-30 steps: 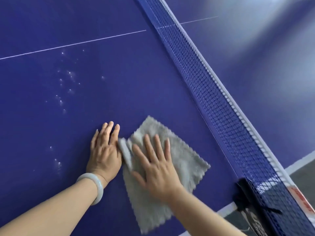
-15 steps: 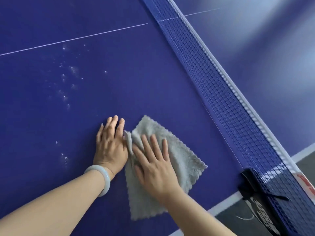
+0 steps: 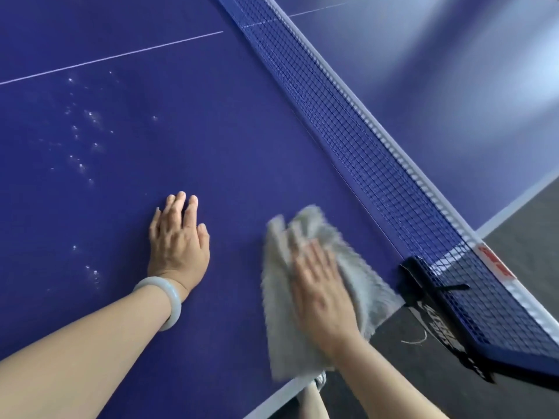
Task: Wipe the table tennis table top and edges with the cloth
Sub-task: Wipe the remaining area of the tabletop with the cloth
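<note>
Pressing or pinching, what is the right hand doing to the cloth? the first one is asking.

Pressing, the second is answering. The fingers are lying straight on top of it, not curling round it, though the hand is blurred. The cloth is lying on the table top at the near side edge, just beside the net clamp, and one corner is hanging out over the floor.

And the left hand?

It is resting flat on the bare surface, fingers straight, holding nothing, apart from the cloth.

What is worrying you?

With only a flat palm on it, the cloth is in danger of sliding off the edge if the stroke is going further out. It is also risking to catch on the clamp or the net. And the white specks far to the left are waiting; I am thinking they are easy to miss.
</note>
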{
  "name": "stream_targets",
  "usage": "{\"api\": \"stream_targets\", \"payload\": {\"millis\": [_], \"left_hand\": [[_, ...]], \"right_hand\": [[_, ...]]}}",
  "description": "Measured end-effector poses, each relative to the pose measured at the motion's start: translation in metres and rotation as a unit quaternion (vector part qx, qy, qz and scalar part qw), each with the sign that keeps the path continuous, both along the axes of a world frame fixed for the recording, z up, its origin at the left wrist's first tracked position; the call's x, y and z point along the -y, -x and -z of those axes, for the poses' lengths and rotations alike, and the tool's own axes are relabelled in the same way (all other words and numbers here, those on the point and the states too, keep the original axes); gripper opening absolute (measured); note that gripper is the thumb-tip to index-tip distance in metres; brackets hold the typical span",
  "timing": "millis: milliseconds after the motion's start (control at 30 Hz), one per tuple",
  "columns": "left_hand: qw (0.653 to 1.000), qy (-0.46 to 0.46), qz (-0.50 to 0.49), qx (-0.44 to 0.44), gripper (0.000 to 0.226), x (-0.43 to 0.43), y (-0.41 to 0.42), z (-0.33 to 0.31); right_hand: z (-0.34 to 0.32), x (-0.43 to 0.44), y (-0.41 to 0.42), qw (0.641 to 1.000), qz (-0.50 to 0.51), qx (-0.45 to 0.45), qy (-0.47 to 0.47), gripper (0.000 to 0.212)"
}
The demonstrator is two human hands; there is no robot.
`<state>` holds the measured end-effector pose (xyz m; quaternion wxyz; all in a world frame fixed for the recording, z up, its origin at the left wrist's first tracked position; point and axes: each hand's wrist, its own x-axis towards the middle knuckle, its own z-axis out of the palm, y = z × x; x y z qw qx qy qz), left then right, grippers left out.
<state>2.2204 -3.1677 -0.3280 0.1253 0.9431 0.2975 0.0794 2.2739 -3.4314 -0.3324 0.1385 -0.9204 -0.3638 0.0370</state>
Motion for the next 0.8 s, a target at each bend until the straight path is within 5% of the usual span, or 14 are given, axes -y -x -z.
{"api": "stream_targets", "payload": {"millis": [100, 233, 367, 533, 667, 800], "left_hand": [[1.0, 0.001, 0.005, 0.002, 0.052, -0.001, 0.001, 0.002], [1.0, -0.004, 0.004, -0.002, 0.053, 0.0, 0.001, 0.002], [1.0, -0.003, 0.003, 0.0, 0.053, -0.001, -0.001, 0.0], [0.997, 0.067, 0.007, 0.03, 0.052, -0.01, 0.002, -0.008], [0.981, 0.178, 0.031, 0.072, 0.045, -0.024, 0.013, -0.024], [0.989, 0.092, 0.09, 0.078, 0.052, -0.027, 0.077, -0.025]], "right_hand": [[-0.013, 0.042, -0.022, 0.984, -0.174, -0.018, 0.018, 0.056], [-0.026, 0.082, -0.067, 0.999, 0.028, -0.02, 0.014, 0.058], [-0.013, 0.022, -0.017, 0.981, 0.171, -0.017, 0.087, 0.068], [-0.005, -0.089, 0.108, 0.997, -0.046, -0.005, 0.066, 0.081], [-0.005, -0.093, 0.094, 0.993, -0.107, 0.0, 0.047, 0.073], [-0.003, -0.098, 0.046, 0.99, -0.141, 0.003, 0.026, 0.063]]}}
